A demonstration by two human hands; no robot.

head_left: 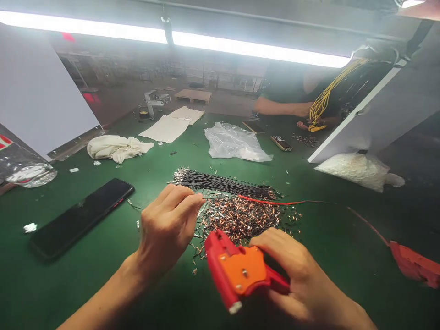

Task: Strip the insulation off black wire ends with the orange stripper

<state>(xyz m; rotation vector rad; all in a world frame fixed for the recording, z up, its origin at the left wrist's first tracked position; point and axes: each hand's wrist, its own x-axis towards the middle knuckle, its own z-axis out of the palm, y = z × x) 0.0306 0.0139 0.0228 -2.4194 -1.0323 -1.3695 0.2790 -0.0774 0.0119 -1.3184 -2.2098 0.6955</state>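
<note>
Red tool (237, 270) | R hand (302, 284) gripping | L hand (167, 231) pinched over wire bits (240, 217)

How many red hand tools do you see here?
2. One red-and-orange tool is gripped in the right hand, near the bottom centre. A second red tool lies on the green table at far right, partly cut off by the frame edge.

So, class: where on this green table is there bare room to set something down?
Bare green mat lies between the flat black phone and the left hand, and between the crumpled white cloth and the bundle of black wires. Crowded: the pile of copper wire scraps beside that bundle.
</note>
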